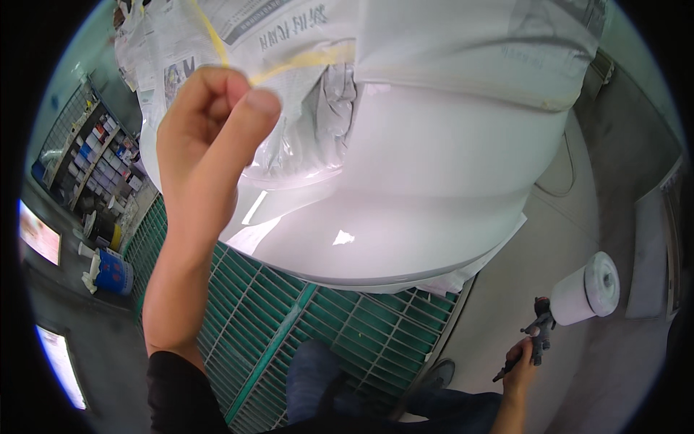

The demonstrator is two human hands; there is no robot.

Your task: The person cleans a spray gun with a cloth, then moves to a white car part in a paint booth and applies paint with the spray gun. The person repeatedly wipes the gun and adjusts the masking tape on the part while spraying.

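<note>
My left hand (202, 145) is raised at the left before the masked part of a white car body, fingers curled toward the thumb; anything between the fingertips is hidden. My right hand (522, 362), low at the right, grips a dark spray gun (542, 329) with a white cup (584, 286) on top. The glossy white bumper panel (441, 173) spans the middle, with bright reflections. Printed paper (282, 32) with yellow tape (318, 56) covers the area above it, along with crinkled thin sheeting (318, 130).
Shelves of cans (101, 152) and a blue bucket (112, 271) stand at the left. Green-floored metal grating (347, 325) lies under the car's edge, beside concrete floor (528, 246) where a hose (567, 188) loops. My legs show below. A grey wall (647, 253) is at the right.
</note>
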